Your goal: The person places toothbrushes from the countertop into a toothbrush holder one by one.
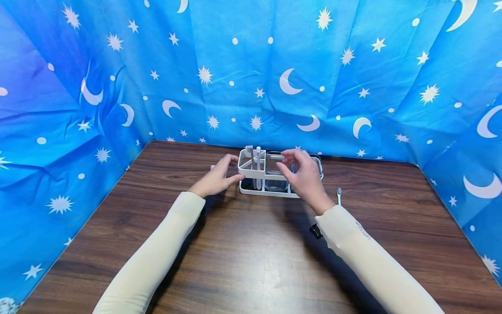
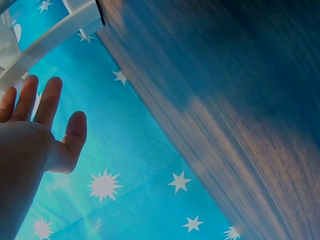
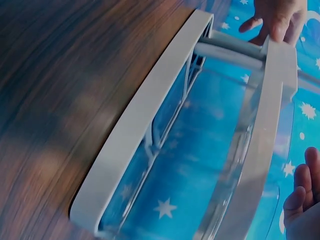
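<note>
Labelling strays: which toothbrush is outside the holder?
The toothbrush on the table, right of the holder, partly hidden by the right sleeve. The other two slim items stand upright in the holder's left end.

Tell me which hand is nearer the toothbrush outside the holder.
Right. The right hand is over the holder, just left of that toothbrush; the left hand is farther off, at the holder's left end.

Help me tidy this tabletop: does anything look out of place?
A loose toothbrush lies on the wood-grain tabletop, partly hidden by the right sleeve. It looks odd because another toothbrush stands in the white organizer. Nothing else stands out.
</note>
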Available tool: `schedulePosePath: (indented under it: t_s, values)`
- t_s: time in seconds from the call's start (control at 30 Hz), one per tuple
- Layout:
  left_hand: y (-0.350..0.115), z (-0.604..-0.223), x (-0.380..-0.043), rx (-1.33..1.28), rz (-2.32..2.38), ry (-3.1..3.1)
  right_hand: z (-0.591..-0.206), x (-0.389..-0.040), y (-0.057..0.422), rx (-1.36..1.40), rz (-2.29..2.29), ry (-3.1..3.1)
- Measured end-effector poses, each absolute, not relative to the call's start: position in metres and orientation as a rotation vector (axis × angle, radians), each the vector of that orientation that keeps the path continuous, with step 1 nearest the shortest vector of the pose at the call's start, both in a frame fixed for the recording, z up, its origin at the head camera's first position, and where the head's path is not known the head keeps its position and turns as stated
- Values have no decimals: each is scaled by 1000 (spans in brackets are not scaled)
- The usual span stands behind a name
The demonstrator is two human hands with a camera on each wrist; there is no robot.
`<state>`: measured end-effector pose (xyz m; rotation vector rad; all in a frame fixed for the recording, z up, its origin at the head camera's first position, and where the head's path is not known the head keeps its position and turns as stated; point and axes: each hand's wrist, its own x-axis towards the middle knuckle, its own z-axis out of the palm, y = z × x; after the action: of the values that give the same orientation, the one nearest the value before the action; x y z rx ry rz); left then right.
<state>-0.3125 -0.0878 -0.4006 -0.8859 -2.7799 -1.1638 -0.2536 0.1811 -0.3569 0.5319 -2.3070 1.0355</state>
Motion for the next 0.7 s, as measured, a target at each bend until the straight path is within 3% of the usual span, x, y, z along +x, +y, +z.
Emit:
schedulePosePath:
  t_s: [0.7]
  values:
    - [-88,-398,-313,-885,-1185,-2785,-353,-239,267,271,972,-2372]
